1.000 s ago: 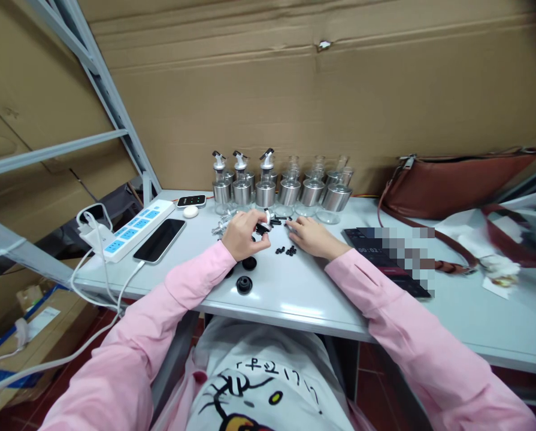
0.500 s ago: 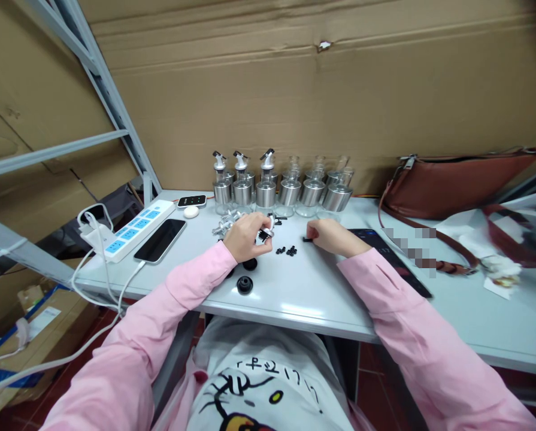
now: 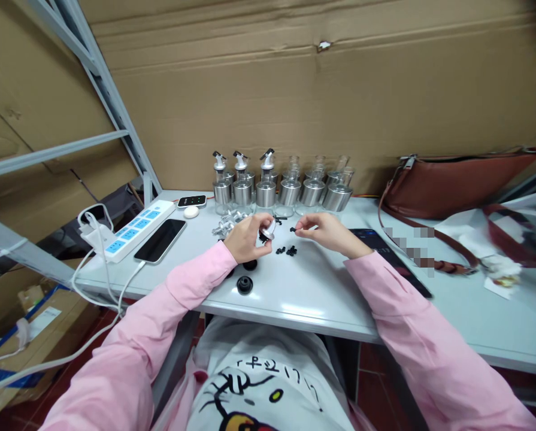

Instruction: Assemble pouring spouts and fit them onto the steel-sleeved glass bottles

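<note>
Cardboard (image 3: 294, 90) backs our glossy pale tabletop (image 3: 290, 299), where bottles (image 3: 290, 193) stand along the far side, 3 in the front row topped with pouring spouts. Our left hand (image 3: 244, 239) pinches a pale fitting with black parts (image 3: 270, 232) between thumb and fingers, near the middle of the table. Our right hand (image 3: 328, 233) pinches a small black piece (image 3: 293, 229) at the fingertips, near the fitting but not touching it.

We judge a drop the likeliest trouble: the piece is tiny, our fingertips seem to hold only its end, and a slip could send it among the loose black bits (image 3: 291, 251) nearby, where we might mix them up. If our 2 hands came together at a poor angle, the parts could meet askew and jam. Black round caps (image 3: 245, 284) lie just beside our left wrist, so a sagging sleeve could nudge 1 toward the near edge.
</note>
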Motion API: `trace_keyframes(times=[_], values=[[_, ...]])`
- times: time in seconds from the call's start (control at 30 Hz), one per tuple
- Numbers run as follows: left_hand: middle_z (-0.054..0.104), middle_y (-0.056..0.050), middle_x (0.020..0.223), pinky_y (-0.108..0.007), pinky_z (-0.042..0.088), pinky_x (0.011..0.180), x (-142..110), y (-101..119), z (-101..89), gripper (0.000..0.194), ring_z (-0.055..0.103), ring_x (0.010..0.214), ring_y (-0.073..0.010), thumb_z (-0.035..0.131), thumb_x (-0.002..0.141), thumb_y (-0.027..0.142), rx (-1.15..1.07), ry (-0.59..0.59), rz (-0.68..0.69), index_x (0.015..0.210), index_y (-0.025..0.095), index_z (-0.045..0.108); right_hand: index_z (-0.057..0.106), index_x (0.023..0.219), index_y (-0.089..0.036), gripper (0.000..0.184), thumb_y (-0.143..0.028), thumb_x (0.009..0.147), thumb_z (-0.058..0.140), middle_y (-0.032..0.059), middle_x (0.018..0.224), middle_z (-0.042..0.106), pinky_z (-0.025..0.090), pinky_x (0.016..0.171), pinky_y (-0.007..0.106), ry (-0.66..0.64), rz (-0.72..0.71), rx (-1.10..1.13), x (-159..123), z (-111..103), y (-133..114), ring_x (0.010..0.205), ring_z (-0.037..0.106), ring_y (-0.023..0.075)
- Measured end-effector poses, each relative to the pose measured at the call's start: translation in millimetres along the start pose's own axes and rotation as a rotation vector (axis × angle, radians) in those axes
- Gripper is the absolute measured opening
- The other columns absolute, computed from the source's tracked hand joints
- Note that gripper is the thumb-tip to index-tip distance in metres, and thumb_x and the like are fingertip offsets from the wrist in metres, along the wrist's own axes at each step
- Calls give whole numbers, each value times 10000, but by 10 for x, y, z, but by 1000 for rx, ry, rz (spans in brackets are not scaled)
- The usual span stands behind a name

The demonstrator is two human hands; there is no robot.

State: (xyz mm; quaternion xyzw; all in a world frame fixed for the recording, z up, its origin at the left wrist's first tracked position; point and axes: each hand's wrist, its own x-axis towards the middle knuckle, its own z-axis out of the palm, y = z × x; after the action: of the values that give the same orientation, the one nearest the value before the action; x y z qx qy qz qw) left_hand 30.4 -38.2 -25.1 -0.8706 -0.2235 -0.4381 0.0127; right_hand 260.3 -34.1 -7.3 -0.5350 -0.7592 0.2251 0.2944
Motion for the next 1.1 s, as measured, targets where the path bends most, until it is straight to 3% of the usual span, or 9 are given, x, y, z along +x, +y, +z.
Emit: trace_keyframes(times=[0.2, 0.37, 0.47, 0.67, 0.93, 1.1], values=[[567, -19, 859, -279, 478, 692, 5, 8, -7, 528, 568, 706, -145, 524, 632, 128, 16, -43, 11, 1132, 178, 365, 606, 695, -153, 297, -412, 615, 728, 0, 638, 611, 419, 583, 262, -38, -23, 493, -62, 48, -176, 580, 527, 108], [576, -7, 866, -283, 465, 723, 2, 8, -7, 560, 568, 714, -143, 525, 623, 119, 49, -80, -3, 1156, 187, 367, 599, 710, -153, 310, -411, 614, 742, -25, 587, 559, 368, 492, 231, 69, -49, 589, -102, 99, -288, 496, 445, 73], [588, -5, 865, -280, 457, 736, 4, 15, -8, 573, 577, 739, -147, 525, 626, 111, 50, -109, -1, 1172, 187, 369, 608, 783, -160, 334, -420, 615, 735, -19, 620, 567, 389, 507, 236, 128, -75, 628, -102, 143, -309, 523, 469, 82], [609, -15, 893, -275, 456, 741, 7, 22, -10, 601, 590, 762, -150, 530, 630, 104, 37, -142, 11, 1200, 180, 357, 606, 787, -162, 297, -417, 651, 677, -9, 633, 574, 393, 531, 246, 108, -77, 510, -118, 229, -314, 546, 469, 96], [612, -22, 904, -307, 459, 786, 10, 18, -14, 656, 589, 768, -167, 533, 654, 127, 55, -191, -24, 1272, 178, 320, 590, 757, -175, 157, -332, 740, 600, -7, 608, 553, 388, 525, 240, 259, -245, 244, -159, 259, -326, 537, 465, 103], [615, -26, 909, -314, 466, 781, 10, 21, -20, 670, 592, 778, -178, 538, 651, 125, 67, -180, -14, 1281, 177, 318, 596, 768, -178, 120, -296, 750, 587, -4, 605, 564, 387, 523, 242, 307, -257, 196, -164, 266, -340, 537, 482, 108]])
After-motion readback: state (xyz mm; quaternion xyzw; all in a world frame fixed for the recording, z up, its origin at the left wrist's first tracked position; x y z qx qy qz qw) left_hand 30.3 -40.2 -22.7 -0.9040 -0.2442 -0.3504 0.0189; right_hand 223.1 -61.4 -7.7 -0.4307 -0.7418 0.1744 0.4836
